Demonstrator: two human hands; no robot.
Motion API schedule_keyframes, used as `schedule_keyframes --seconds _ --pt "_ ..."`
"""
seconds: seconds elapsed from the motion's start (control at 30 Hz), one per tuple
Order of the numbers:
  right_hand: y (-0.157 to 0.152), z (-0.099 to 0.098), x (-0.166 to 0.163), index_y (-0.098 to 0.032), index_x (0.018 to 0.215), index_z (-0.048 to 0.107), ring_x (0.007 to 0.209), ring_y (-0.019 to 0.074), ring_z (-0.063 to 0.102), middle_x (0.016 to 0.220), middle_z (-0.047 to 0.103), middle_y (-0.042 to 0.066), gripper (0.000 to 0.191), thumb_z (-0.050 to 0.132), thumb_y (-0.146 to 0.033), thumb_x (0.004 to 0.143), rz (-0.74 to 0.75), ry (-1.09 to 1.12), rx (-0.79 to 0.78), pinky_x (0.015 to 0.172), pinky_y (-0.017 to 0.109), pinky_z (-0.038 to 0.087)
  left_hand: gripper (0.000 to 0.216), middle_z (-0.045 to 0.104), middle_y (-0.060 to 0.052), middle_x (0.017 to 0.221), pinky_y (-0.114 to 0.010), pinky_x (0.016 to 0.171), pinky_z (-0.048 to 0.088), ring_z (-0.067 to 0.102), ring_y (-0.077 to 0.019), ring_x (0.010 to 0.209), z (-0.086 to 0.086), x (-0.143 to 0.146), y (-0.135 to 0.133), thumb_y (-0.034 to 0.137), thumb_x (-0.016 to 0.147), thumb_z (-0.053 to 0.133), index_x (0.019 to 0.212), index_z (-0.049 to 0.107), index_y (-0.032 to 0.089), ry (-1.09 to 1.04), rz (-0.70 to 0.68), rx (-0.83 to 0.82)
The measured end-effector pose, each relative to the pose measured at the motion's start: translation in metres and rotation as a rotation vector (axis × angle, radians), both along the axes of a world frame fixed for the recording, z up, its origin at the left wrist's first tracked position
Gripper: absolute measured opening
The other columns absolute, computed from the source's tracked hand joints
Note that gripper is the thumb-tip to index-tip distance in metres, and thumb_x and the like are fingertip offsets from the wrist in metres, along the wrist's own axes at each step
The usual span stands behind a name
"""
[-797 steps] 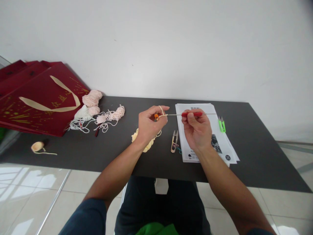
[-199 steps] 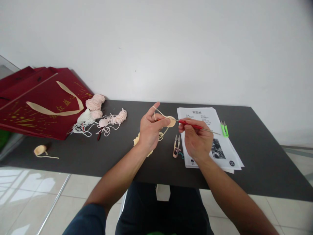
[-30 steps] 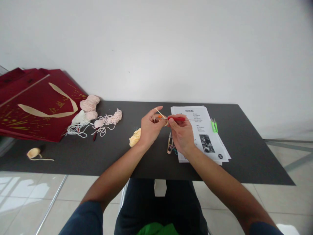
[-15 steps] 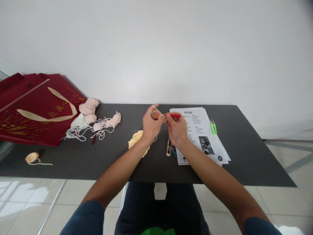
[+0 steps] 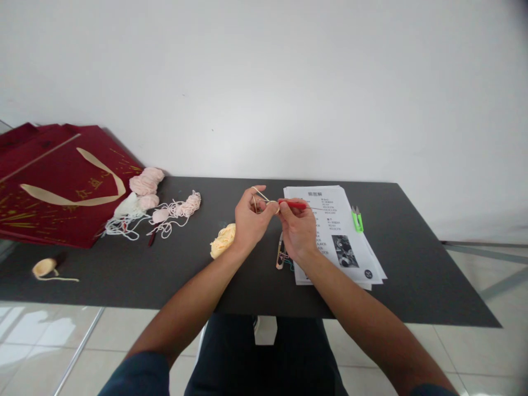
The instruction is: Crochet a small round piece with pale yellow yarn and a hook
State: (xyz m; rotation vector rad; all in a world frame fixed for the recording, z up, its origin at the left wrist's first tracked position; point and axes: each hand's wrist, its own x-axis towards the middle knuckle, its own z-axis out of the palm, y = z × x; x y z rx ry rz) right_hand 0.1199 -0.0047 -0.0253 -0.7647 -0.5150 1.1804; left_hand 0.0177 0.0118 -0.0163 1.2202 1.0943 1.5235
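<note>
My left hand (image 5: 251,221) is raised over the middle of the table, a strand of pale yellow yarn (image 5: 260,194) looped over its fingers. Thumb and fingers pinch the yarn close to the hook. In my right hand (image 5: 300,230) is a crochet hook with a red handle (image 5: 295,204), held nearly level; its thin metal end points out to the right. The two hands almost meet, and the small yarn work between them is mostly hidden by the fingers. Partly behind my left wrist lies a pale yellow yarn ball (image 5: 223,241).
Printed sheets (image 5: 353,278) lie under and beyond my right hand, with green thread snips (image 5: 357,219) on their edge. A box cutter (image 5: 280,257) rests by them. Leftward are pink yarn (image 5: 187,204), white yarn (image 5: 127,206), a red bag (image 5: 61,192) and a small cream crocheted piece (image 5: 44,268).
My left fingers have spread a little, and the yarn strand over them shows longer. The hook stays in my right hand. The whole view has shifted slightly.
</note>
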Motion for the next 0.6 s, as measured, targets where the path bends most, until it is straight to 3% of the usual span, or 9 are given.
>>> schedule_keyframes --seconds 0.13,0.27,0.43,0.6 --pt "-0.001 0.000 -0.001 -0.023 0.085 0.069 0.084 0.0136 0.073 0.086 0.079 -0.002 0.027 0.092 -0.024 0.070 -0.001 0.003 0.005 0.083 0.031 0.060 0.037 0.056 0.008 0.065 -0.022 0.060 0.043 0.051 -0.0089 0.058 0.002 -0.001 -0.003 0.028 0.079 0.081 0.113 0.068 0.019 -0.082 0.007 -0.016" --pt "-0.002 0.004 -0.001 -0.023 0.084 0.070 0.082 0.0125 0.073 0.084 0.080 -0.002 0.027 0.092 -0.024 0.070 0.020 0.026 0.007 0.080 0.028 0.060 0.045 0.051 0.009 0.068 -0.021 0.061 0.043 0.049 -0.0073 0.059 0.003 -0.001 -0.006 0.020 0.074 0.084 0.116 0.067 0.021 -0.096 0.025 0.001" --pt "-0.002 0.009 0.002 -0.024 0.085 0.071 0.075 0.0110 0.072 0.082 0.080 -0.003 0.027 0.093 -0.026 0.070 0.042 0.011 0.031 0.074 0.026 0.059 0.058 0.066 0.004 0.085 -0.025 0.072 0.053 0.063 -0.0098 0.072 0.004 -0.003 -0.005 0.020 0.071 0.087 0.123 0.062 0.021 -0.222 -0.075 -0.041" --pt "-0.003 0.009 0.004 -0.025 0.088 0.073 0.075 0.0123 0.074 0.085 0.082 -0.003 0.024 0.092 -0.028 0.075 0.089 -0.012 0.068 0.071 0.027 0.061 0.056 0.069 0.004 0.083 -0.025 0.073 0.054 0.064 -0.0099 0.073 0.007 -0.007 -0.003 0.017 0.067 0.086 0.119 0.065 0.020 -0.331 -0.095 -0.089"
